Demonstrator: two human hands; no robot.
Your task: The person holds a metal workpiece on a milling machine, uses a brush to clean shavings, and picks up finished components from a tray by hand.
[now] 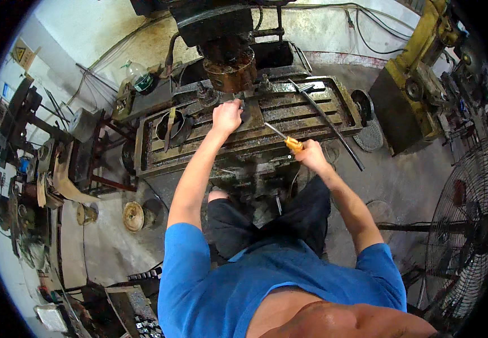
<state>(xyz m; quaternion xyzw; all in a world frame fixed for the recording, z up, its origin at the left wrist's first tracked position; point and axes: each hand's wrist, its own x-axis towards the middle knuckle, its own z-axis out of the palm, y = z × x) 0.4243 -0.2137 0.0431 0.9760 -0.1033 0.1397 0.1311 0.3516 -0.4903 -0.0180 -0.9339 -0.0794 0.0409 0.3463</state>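
My right hand (311,156) is closed round the amber handle of a screwdriver (294,145), whose metal shaft points left and away over the front of a slotted machine table (303,115). Further forward, my left hand (227,117) has its fingers bent together at a metal block below the rusty round cutter head (230,72). Whatever those fingers grip is too small and dark to make out. The screwdriver tip stands to the right of my left hand, apart from it. Metal chips lie scattered in the table's slots.
A round can (183,128) with a flat stick across it stands on the table's left. A long metal bar (334,125) lies across its right side and sticks out past the front edge. A floor fan (463,231) stands at right, near a yellow machine (401,96).
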